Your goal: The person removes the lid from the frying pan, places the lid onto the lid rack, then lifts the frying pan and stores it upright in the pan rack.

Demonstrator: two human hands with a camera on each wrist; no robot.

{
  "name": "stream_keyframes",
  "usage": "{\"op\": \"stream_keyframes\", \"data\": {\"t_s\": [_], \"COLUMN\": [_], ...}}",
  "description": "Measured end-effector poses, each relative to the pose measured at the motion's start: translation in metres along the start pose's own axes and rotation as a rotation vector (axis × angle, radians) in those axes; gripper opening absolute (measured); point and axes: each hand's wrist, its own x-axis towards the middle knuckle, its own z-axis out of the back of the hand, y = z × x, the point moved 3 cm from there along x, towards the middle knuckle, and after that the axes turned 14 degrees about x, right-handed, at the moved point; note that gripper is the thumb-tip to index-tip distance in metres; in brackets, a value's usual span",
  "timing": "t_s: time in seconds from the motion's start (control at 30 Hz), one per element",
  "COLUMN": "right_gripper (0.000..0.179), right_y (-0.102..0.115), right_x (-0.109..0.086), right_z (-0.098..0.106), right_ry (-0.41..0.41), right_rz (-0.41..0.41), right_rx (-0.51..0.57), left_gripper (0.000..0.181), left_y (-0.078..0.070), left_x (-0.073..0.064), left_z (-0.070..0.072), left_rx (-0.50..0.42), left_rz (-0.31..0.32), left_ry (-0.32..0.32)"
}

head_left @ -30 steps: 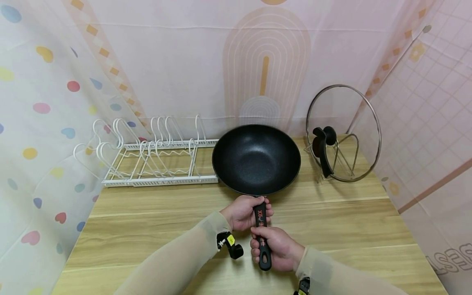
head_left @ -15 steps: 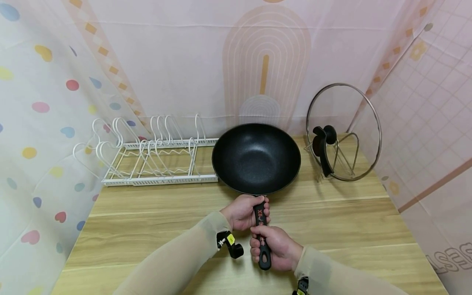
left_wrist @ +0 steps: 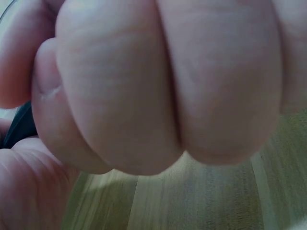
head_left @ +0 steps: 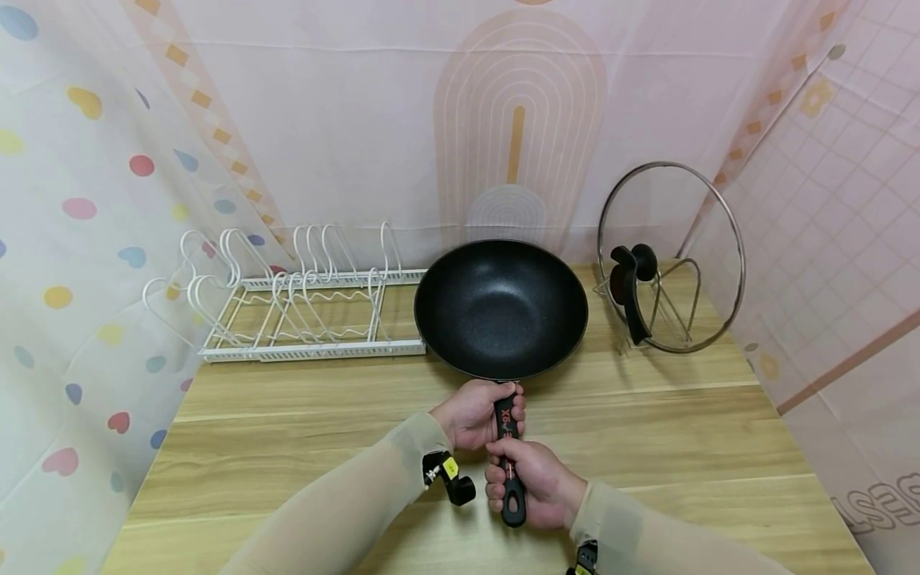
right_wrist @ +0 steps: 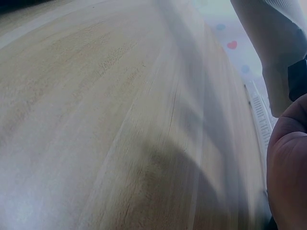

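Observation:
A black wok (head_left: pixel 501 311) faces up at the middle of the wooden table, its handle (head_left: pixel 513 483) pointing toward the person. The left hand (head_left: pixel 476 415) grips the handle close to the pan, thumb along the top and fingers wrapped underneath. Lower down, the right hand (head_left: pixel 541 484) holds the same handle near its looped end, the thumb lying across it. Curled left fingers (left_wrist: pixel 120 96) fill the left wrist view, with a dark bit of handle at the left edge. Only part of the right hand (right_wrist: pixel 290 163) shows at the side of the right wrist view.
Left of the wok stands a white wire rack (head_left: pixel 312 350) with upright loops, its right end right at the pan's rim. To the right, a glass lid (head_left: pixel 738 263) with a black knob leans upright in a small wire stand (head_left: pixel 695 291). Patterned curtains (head_left: pixel 345 144) hang behind.
The right hand and the handle's end have shifted very slightly to the left. Both hands keep the same grip, and the wok stays almost in place.

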Motion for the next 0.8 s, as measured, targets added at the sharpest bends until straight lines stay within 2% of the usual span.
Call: {"op": "stream_keyframes", "data": {"t_s": [0.5,0.8], "right_gripper": [0.022,0.023], "right_y": [-0.0032,-0.0062], "right_x": [0.0013,0.0031], "right_z": [-0.0025,-0.0054], "right_ry": [-0.041,-0.07], "right_rz": [0.022,0.071], "right_rx": [0.021,0.004], "left_gripper": [0.022,0.023], "left_y": [0.0009,0.0013], "left_x": [-0.0003,0.0], "left_z": [-0.0005,-0.0012], "left_rx": [0.018,0.014], "left_rz": [-0.002,0.007], "left_ry": [0.008,0.011]}}
